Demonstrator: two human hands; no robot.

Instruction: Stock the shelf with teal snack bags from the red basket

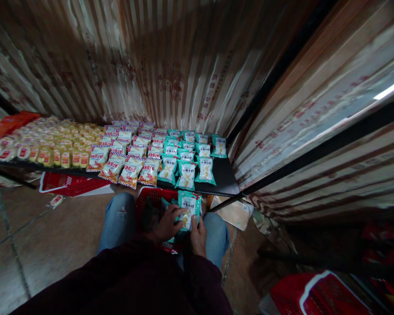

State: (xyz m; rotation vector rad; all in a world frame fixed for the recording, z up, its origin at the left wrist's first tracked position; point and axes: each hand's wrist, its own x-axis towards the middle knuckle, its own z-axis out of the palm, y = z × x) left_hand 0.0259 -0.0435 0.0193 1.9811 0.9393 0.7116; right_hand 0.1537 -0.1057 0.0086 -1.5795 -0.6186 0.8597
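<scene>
Clamping teal snack bag (191,202) at lower right with right hand (198,236), touching its front with left hand (167,223) (can't tell if gripping), over red basket (151,191) between knees (121,212). Near black shelf (226,176) bearing matching teal bags (187,176) beside white-and-orange bags (130,169).

The left hand (168,223) extends its fingers (175,210) rightward while the right hand (198,237) grips just beside it.
</scene>
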